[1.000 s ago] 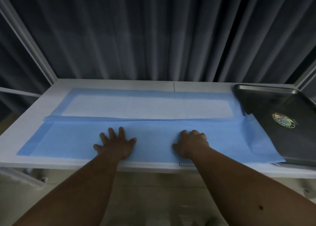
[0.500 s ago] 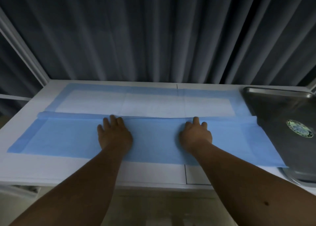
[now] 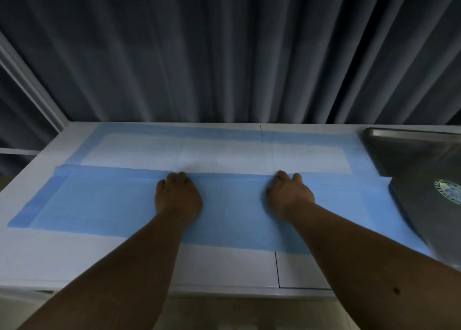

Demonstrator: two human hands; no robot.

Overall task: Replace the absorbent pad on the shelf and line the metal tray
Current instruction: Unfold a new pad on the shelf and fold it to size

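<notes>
Left hand (image 3: 177, 198) and right hand (image 3: 289, 195) curl onto the pad (image 3: 99, 200) fold edge; best lift evenly, unfolding toward the shelf (image 3: 74, 259) front.

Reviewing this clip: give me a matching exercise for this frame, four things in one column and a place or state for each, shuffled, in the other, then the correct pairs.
Things:
1. absorbent pad
2. metal tray
3. left hand
4. curtain

Places or states:
A. hangs in dark folds behind the shelf
B. at the shelf's right end, a round sticker on it
C. half folded over, blue side up in front, white side showing behind
D. on the fold edge, left of the right hand

Pairs: 1-C, 2-B, 3-D, 4-A
</notes>
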